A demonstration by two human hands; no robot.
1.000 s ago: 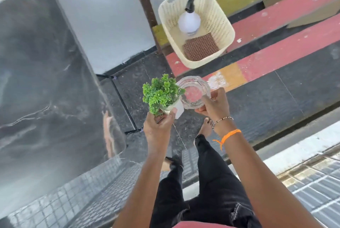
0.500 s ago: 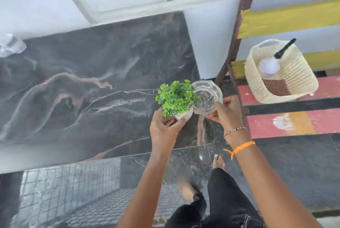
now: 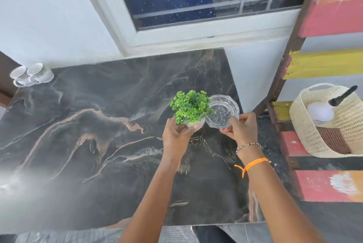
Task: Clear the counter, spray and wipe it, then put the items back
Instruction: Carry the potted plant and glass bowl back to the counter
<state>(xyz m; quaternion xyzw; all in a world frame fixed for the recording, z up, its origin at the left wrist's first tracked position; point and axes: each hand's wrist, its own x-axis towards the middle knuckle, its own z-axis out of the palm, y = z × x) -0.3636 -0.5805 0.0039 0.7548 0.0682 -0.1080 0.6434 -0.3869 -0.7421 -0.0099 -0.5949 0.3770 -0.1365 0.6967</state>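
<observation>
Arms reach forward over a dark marble counter. Left hand, fingers curled, grips a small potted plant. Right hand pinches the rim of a clear glass dish just beside it, both near the counter's right edge.

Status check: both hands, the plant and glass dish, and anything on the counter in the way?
Left hand grips potted plant; right hand grips glass dish. Both over counter, right side. Two cups far-left corner only.
</observation>
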